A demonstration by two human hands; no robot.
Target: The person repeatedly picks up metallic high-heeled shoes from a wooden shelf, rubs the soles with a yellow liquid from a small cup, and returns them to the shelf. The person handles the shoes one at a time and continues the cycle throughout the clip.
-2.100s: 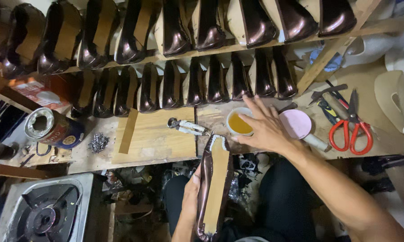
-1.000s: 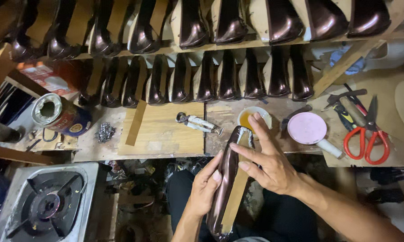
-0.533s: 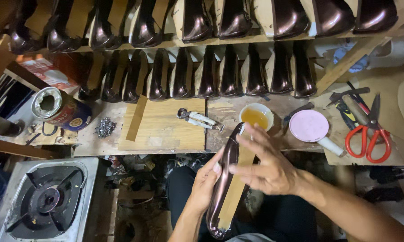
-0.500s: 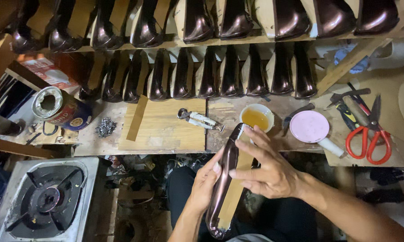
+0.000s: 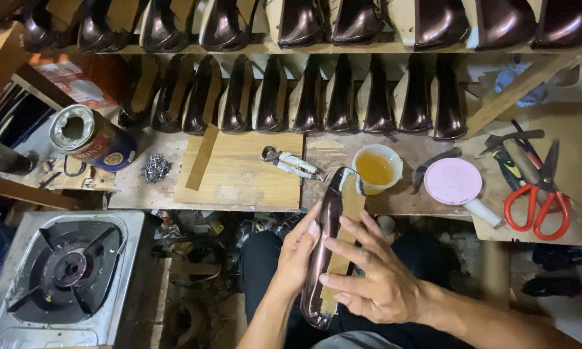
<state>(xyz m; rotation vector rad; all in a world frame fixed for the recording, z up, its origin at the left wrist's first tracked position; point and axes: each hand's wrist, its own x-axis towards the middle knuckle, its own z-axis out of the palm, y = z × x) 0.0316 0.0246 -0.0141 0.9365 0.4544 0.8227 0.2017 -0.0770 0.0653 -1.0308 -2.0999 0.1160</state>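
My left hand (image 5: pixel 295 257) grips the side of a long, glossy dark-brown shoe part (image 5: pixel 324 240) with a tan insole strip on its upper face; it lies on my lap, pointing at the bench. My right hand (image 5: pixel 372 274) rests flat on the tan strip, fingers spread and pressing along it. Just beyond the part's tip stands a small white cup of yellow liquid (image 5: pixel 376 169) on the bench.
Two shelves hold rows of similar brown shoe parts (image 5: pixel 342 97). On the bench lie pincers (image 5: pixel 291 163), a pink round lid (image 5: pixel 454 181), red-handled scissors (image 5: pixel 536 200), a tin can (image 5: pixel 92 137) and a pile of nails (image 5: pixel 155 168). A gas stove (image 5: pixel 64 271) sits lower left.
My right hand left the cup on the bench and came down onto the shoe part's tan strip, sliding along it. My left hand has kept hold of the part.
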